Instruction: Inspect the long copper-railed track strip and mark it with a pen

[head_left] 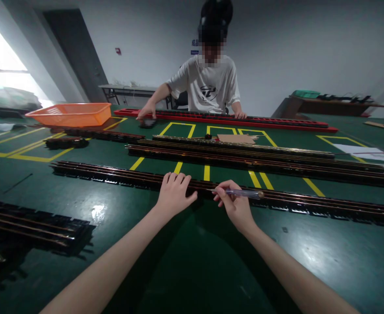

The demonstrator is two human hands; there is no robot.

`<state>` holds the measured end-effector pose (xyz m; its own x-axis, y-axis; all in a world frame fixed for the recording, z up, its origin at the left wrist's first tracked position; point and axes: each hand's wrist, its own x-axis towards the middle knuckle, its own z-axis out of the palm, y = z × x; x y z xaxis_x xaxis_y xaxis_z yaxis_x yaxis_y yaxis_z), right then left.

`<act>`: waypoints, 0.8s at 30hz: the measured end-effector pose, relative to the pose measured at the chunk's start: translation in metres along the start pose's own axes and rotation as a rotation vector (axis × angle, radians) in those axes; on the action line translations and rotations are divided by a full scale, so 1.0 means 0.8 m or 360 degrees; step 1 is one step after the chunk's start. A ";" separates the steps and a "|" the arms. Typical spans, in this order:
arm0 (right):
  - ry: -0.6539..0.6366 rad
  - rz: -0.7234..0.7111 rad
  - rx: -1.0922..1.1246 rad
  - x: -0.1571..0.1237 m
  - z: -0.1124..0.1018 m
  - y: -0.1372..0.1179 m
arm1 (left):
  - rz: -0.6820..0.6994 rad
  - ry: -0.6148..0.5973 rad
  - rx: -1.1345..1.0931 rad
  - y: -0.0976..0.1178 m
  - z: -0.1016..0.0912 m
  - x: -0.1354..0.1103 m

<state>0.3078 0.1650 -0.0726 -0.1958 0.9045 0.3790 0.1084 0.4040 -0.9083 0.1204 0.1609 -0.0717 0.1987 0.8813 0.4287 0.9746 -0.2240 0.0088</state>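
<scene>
Across the green table in front of me lies a long black strip (pixel 110 175) with thin copper-coloured rods along it. My left hand (pixel 175 194) rests on this strip near its middle, fingers over it and thumb spread to the side. To the right, my right hand (pixel 236 205) grips a screwdriver (pixel 244 192) with a see-through purplish handle. Its thin shaft points left, with the tip close above the strip; whether it touches cannot be made out.
Beyond lie more black strips (pixel 231 159) and a piece of cardboard (pixel 236 138). An orange basket (pixel 70 114) stands at far left. Opposite, a person (pixel 208 83) has hands by a long red tray (pixel 286 124). More strips (pixel 38 226) lie at near left; papers (pixel 365 152) at right.
</scene>
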 end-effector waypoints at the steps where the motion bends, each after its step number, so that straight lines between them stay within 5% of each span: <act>1: 0.0016 -0.0004 0.0007 -0.001 0.000 0.000 | -0.0005 0.0005 0.0003 0.000 0.000 0.000; 14: 0.0192 -0.0045 0.0075 -0.003 -0.003 0.002 | 0.0015 0.0072 -0.0010 -0.003 0.006 -0.002; 24: 0.0127 0.0010 0.0073 -0.002 -0.002 0.000 | 0.0014 0.0061 -0.0017 -0.003 0.005 -0.003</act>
<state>0.3096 0.1641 -0.0731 -0.1166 0.9157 0.3845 0.0641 0.3932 -0.9172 0.1184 0.1609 -0.0760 0.2027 0.8628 0.4631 0.9716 -0.2360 0.0144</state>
